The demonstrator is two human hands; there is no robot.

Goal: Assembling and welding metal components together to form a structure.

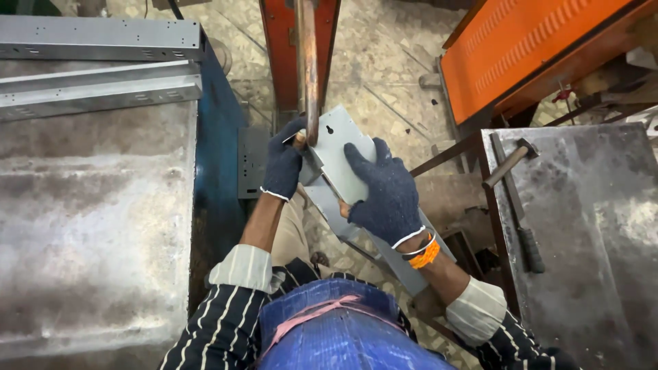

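Sheet part (pixel 343 154) between two tables; hammer (pixel 508 164) on the right table (pixel 589 226); channels (pixel 96 68) on the left table (pixel 96 226).

The person is wearing dark blue knit gloves with white cuffs on the left hand (pixel 282 166) and right hand (pixel 386 195). Black sleeves with white stripes are showing pale turned-back cuffs. At 5 o'clock of the right glove, orange and dark bangles are circling the wrist.

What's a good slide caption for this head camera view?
Both gloved hands, left hand and right hand, hold a grey sheet-metal part under a rusty vertical rod.
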